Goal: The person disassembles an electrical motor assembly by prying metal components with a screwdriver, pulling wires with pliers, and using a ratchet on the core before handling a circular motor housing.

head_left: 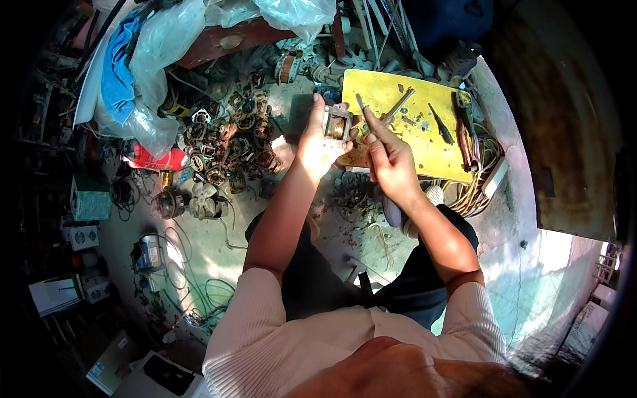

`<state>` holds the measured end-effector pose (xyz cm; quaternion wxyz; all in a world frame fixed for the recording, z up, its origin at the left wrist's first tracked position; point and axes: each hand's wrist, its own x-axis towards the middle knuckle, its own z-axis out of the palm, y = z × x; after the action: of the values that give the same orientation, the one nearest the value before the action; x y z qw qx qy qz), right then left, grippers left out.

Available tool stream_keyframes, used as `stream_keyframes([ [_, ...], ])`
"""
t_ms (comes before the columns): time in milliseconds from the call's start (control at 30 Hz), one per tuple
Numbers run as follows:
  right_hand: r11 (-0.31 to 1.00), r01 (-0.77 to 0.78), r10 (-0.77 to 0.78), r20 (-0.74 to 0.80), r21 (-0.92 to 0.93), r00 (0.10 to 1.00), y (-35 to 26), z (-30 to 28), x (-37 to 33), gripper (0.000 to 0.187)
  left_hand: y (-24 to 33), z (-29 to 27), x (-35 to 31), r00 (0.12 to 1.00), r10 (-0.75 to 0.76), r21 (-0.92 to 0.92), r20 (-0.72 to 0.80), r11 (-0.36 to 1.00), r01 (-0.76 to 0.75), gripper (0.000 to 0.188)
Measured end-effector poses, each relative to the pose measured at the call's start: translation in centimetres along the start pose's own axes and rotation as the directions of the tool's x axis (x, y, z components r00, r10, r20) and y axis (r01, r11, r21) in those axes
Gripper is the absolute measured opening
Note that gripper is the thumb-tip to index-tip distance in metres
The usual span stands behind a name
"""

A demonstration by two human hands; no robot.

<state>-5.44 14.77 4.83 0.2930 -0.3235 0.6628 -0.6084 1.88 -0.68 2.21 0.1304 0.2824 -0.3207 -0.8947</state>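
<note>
My left hand point(317, 142) is closed around a small squarish metal motor part point(338, 124) with a copper-coloured winding in its middle, thumb up along its side. Close beside it, my right hand point(393, 158) grips a thin tool with a flat grey tip point(359, 101), its index finger stretched along the tool. The tool's handle is hidden in the hand. Both hands are above the near left part of a yellow board point(371, 81). On the board lie a shiny metal wrench-like rod point(401, 103), a black screwdriver point(440, 124) and red-handled pliers point(464, 136).
A heap of copper-wound motor coils point(242, 126) covers the floor to the left, near a red bottle point(156, 157) and a small fan-bladed motor point(207, 200). Coiled cable point(488, 162) lies right of the board. Plastic bags and a blue cloth point(118, 66) are at upper left.
</note>
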Motion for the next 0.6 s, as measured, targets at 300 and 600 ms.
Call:
stream_keyframes([
  [300, 0.986, -0.164, 0.162, 0.292, -0.018, 0.943, -1.6, -1.2, -0.7, 0.041, -0.5, -0.2, 0.6, 0.998, 0.058, -0.002, 0.017, 0.998, -0.058, 0.075],
  [600, 0.989, -0.151, 0.144, 0.326, -0.003, 0.934, -0.7, -0.4, -1.1, 0.041, -0.6, -1.0, 0.6, 0.985, 0.172, 0.048, 0.001, 0.984, -0.172, 0.074],
])
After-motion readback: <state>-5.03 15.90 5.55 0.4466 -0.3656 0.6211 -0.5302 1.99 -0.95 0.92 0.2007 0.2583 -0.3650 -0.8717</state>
